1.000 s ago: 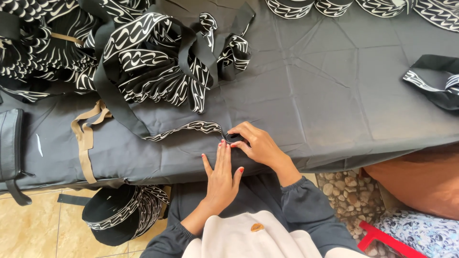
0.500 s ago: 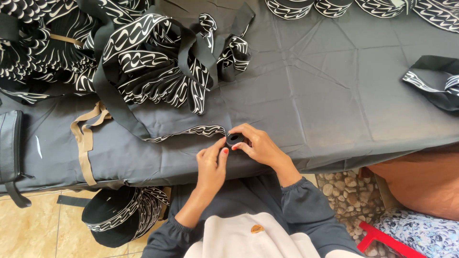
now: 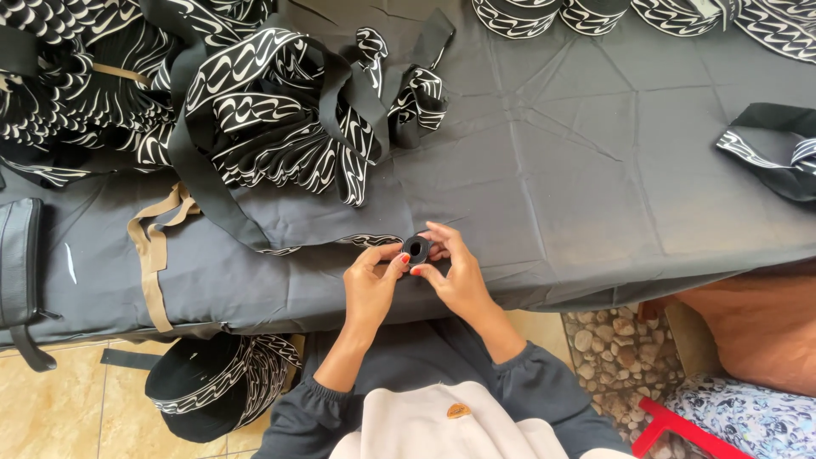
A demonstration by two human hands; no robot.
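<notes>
Only the head view to go on: both hands are pinched around a small black roll [image 3: 416,248] of strap right at the near edge of the bench [image 3: 595,195], roughly dead centre of frame. The left hand [image 3: 371,285] has thumb and fingertips closed on its 9 o'clock side, and the right hand [image 3: 459,276] cups it from 3 o'clock with fingers curled over the top, so neither is open. The roll's tail, a patterned strap [image 3: 361,240], runs off toward 9 o'clock. To wind it neatly I'd say keep the coil tight between the thumbs and feed the strap flat, with no twist. Around it: a big strap heap [image 3: 280,119] at 11 o'clock, well apart but trailing loose ends near the tail, which could snag. A tan strap [image 3: 153,255] lies at 9 o'clock, finished rolls [image 3: 552,13] at 12 to 1 o'clock, and a black bag [image 3: 212,387] sits on the floor at 7 o'clock.
</notes>
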